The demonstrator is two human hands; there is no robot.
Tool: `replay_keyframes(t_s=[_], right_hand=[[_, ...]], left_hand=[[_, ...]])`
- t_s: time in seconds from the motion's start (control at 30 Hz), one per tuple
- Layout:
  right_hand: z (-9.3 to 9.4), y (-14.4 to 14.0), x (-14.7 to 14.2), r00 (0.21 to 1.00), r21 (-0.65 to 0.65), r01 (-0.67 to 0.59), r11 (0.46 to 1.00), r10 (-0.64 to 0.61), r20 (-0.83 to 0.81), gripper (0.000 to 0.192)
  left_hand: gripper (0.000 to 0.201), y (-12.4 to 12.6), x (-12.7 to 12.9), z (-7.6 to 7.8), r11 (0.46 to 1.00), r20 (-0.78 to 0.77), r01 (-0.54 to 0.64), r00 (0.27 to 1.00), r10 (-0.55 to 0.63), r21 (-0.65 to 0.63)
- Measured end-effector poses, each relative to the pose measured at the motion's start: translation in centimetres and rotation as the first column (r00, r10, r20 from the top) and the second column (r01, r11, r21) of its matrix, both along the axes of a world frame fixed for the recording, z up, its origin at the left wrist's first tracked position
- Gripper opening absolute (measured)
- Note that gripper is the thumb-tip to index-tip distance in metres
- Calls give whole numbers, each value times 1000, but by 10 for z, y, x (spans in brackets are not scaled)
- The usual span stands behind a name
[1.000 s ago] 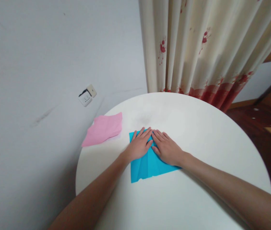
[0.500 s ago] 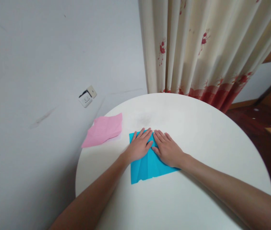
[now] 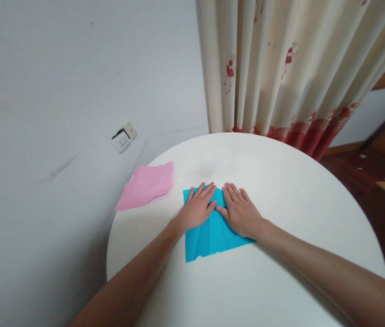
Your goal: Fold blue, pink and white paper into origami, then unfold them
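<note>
A creased sheet of blue paper (image 3: pixel 211 238) lies flat on the round white table (image 3: pixel 301 195), its near edge slightly ragged. My left hand (image 3: pixel 197 208) rests palm down on the sheet's left half, fingers stretched forward. On the right half lies my right hand (image 3: pixel 242 211), also flat, its thumb pointing in toward the left thumb. Both hands are open and cover much of the paper's upper part. The sheet's far right corner is hidden beneath the right hand.
Crumpled pink paper (image 3: pixel 147 185) lies at the table's left edge, with a whitish sheet partly under it. A wall socket (image 3: pixel 121 141) sits on the grey wall to the left. A cream curtain (image 3: pixel 263 81) with red flowers hangs behind the table.
My right hand has slid slightly to the right over the blue paper, widening the gap between the fingertips of both hands. My left hand and the papers have stayed in place.
</note>
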State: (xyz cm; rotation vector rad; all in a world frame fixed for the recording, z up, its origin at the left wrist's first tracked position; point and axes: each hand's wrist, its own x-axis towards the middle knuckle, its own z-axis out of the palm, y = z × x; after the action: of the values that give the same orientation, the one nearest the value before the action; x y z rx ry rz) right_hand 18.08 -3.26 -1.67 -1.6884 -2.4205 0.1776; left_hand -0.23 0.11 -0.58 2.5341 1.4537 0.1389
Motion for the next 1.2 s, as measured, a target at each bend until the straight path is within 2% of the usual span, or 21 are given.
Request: replay_keyframes(t_s=[0.23, 0.4, 0.5, 0.6, 0.67, 0.73, 0.83, 0.9, 1.0, 1.13, 1.2], right_hand=[[2, 13, 18, 997, -76, 71, 995, -71, 2, 58], [2, 33, 45, 985, -117, 170, 979, -171, 0, 55], [4, 46, 60, 974, -95, 221, 971, -224, -19, 54], [5, 56, 65, 948, -49, 294, 955, -298, -109, 55], [5, 58, 61, 945, -12, 275, 961, -272, -181, 56], [5, 55, 54, 962, 13, 169, 986, -162, -220, 57], [3, 46, 43, 982, -23, -9, 1000, 4, -190, 60], [1, 42, 41, 990, -58, -51, 997, 43, -135, 65], [-1, 43, 46, 997, -87, -14, 996, 8, -73, 71], [1, 54, 67, 995, -152, 98, 984, -101, -17, 81], [2, 59, 76, 990, -175, 143, 974, -143, 11, 78]], left_hand=[[60, 1, -1, -1, 1000, 2, 15, 1000, -15, 3], [60, 0, -2, -1, 1000, -3, 13, 1000, -13, -10], [60, 0, -2, -1, 1000, -8, 14, 1000, -14, -16], [59, 0, -2, -1, 1000, -11, 16, 1000, -16, -14], [59, 1, -2, -2, 1000, -12, 17, 1000, -17, -11], [59, 1, -2, -2, 1000, -14, 19, 1000, -19, -7], [60, 1, -3, -2, 999, -26, 40, 999, -40, -9], [60, 0, -3, -1, 998, -35, 62, 997, -62, -17], [58, -1, -4, 2, 996, -40, 78, 996, -79, -32], [58, -1, -4, 3, 996, -39, 73, 996, -75, -40], [58, -2, -3, 3, 997, -36, 71, 997, -72, -43]])
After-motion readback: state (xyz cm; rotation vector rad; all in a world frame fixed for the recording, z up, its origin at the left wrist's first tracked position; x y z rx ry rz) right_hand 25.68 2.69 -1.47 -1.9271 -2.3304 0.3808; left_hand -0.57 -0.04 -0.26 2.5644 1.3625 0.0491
